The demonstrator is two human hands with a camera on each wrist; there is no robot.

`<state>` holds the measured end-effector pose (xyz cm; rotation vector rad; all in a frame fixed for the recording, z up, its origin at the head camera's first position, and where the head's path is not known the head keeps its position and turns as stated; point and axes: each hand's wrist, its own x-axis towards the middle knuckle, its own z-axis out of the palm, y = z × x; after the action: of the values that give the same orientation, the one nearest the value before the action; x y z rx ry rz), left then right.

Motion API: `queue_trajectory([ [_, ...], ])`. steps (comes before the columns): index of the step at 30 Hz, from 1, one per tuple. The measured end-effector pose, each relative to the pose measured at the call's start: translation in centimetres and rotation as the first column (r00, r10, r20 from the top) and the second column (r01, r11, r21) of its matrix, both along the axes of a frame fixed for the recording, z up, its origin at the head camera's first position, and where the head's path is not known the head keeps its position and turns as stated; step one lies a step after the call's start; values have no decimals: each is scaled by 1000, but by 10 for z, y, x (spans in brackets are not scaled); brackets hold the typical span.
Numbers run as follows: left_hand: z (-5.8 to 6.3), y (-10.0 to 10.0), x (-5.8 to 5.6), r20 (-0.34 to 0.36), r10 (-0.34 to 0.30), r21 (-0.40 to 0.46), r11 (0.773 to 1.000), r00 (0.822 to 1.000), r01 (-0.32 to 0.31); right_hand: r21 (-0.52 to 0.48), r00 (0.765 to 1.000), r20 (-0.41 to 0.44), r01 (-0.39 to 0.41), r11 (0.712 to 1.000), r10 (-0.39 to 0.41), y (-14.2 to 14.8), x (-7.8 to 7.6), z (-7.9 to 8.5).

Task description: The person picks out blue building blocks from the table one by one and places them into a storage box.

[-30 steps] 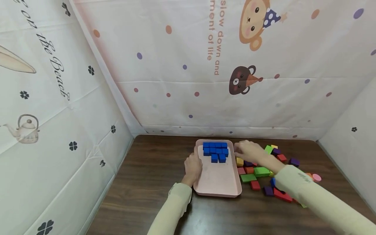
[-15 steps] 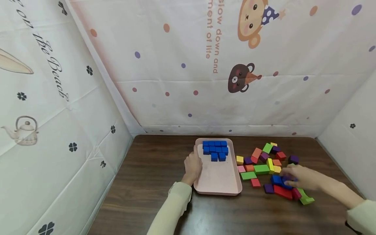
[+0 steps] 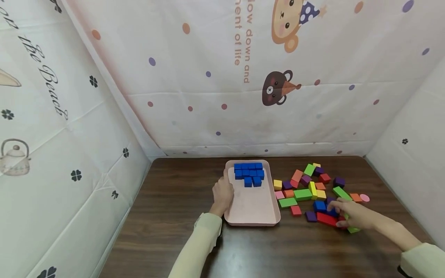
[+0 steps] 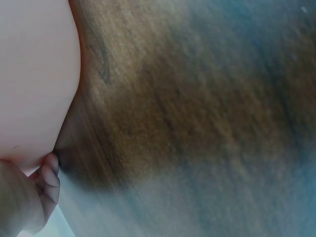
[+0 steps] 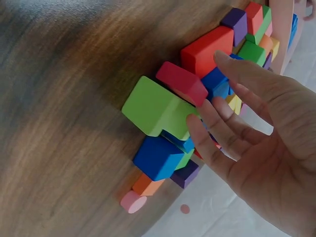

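Note:
My left hand holds the left rim of a pale pink tray; in the left wrist view its fingers curl at the tray's edge. Small blue cubes stand in rows at the tray's far end. To the right, my right hand hovers over a loose pile of coloured wooden blocks. The right wrist view shows its fingers spread and loosely bent, thumb apart, near a blue block, a red block and a light green block. Nothing is seen held in it.
Green, yellow and purple blocks lie scattered close to the tray's right side. A pink round block marks the pile's right end. Printed white cloth walls in the dark wooden table at the back and sides.
My right hand has moved from the tray's far right edge rightward and nearer, over the block pile. The left hand stays on the tray. The head view has shifted slightly.

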<state>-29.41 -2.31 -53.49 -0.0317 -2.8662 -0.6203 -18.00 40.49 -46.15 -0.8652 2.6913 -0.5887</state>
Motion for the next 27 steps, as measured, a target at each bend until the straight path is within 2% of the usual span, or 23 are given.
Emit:
queue_trajectory([
  [5, 3, -1, -5, -18, 10, -3, 1000, 1000, -11, -5, 999, -40, 4, 1000, -5, -1, -2, 1],
  [8, 4, -1, -7, -6, 18, -5, 1000, 1000, -18, 1, 996, -92, -2, 1000, 2, -4, -3, 0],
  [15, 5, -2, -9, -17, 19, -7, 1000, 1000, -20, 112, 981, -149, 144, 983, -126, -20, -11, 1],
  [19, 3, 0, -5, -13, 18, -16, 1000, 1000, -18, 155, 975, -185, 152, 976, -123, -28, -15, 0],
  [24, 0, 2, -2, 15, 20, -20, 1000, 1000, -20, 180, 975, -185, 155, 971, -121, -32, -17, -4],
  [27, -1, 2, -1, 7, 20, -34, 999, 1000, -20, 218, 975, -170, 179, 959, -144, -34, -20, -5],
])
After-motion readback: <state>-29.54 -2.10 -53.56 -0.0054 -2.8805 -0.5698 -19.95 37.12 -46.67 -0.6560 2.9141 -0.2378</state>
